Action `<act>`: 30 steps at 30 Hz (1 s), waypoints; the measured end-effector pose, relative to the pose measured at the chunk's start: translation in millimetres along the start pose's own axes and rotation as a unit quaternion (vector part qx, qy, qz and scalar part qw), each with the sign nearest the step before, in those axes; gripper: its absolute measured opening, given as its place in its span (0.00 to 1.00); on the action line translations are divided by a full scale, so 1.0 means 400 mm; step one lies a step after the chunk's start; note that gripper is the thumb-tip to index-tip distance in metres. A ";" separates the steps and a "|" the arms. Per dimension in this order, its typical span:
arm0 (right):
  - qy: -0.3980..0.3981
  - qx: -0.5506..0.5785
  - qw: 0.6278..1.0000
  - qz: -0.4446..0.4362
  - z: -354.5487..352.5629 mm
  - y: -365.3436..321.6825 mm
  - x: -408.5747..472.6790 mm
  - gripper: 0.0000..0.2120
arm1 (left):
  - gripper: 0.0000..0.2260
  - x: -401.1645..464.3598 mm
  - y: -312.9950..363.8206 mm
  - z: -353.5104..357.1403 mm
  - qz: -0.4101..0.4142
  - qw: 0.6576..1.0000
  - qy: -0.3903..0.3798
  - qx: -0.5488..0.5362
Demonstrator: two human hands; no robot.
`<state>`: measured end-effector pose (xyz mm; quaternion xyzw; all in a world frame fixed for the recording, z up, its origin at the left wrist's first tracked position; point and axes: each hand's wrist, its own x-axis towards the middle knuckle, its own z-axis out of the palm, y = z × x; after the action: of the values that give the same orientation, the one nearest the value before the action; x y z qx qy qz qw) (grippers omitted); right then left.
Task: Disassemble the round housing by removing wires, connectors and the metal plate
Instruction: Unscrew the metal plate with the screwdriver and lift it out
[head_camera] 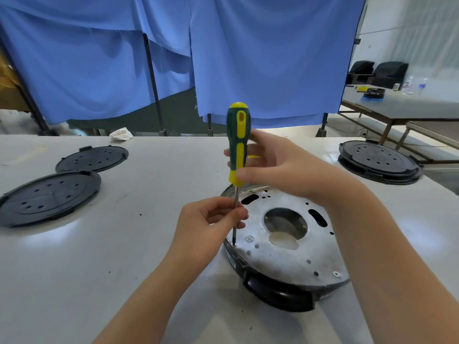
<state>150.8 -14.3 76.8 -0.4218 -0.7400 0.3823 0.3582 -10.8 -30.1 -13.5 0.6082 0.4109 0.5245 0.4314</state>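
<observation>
where the white table [99, 281] comes nearest the viewer, the round housing [278, 291] lies flat just right of centre, its black rim toward the viewer and the metal plate [293, 249] covering its top, screws showing on the plate's face. the left hand [211, 224] pinches the thin shaft of a screwdriver [237, 147] between curled fingertips, close above the plate's left edge, and the tip sits on that edge. the right hand [278, 165] curls its fingers round the green and yellow handle, holding the tool upright; its forearm crosses over the right side of the plate and hides part of it. farther left, two black perforated lids [49, 197] lie flat and side by side on the table, well apart from the housing. another black round unit [380, 161] sits at the far right edge. a crumpled white rag [121, 134] rests at the far edge, and blue curtains [248, 58] hang behind.
</observation>
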 end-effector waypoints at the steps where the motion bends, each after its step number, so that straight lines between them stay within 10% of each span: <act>1: -0.016 -0.028 0.999 0.013 0.004 0.004 0.000 0.23 | 0.05 0.001 0.000 0.000 -0.006 1.000 0.011 -0.016; 12: -0.153 -0.279 0.940 0.126 0.021 0.035 -0.004 0.11 | 0.10 0.011 -0.004 -0.009 0.051 0.996 0.066 -0.012; 30: -0.199 -0.378 0.896 0.117 0.118 0.065 -0.005 0.07 | 0.07 0.026 -0.035 -0.020 0.056 0.991 0.119 0.012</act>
<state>120.4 -19.5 32.6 -0.5237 -0.8301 0.1890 -0.0306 -18.3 -15.5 -23.3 0.5688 0.4309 0.6115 0.3418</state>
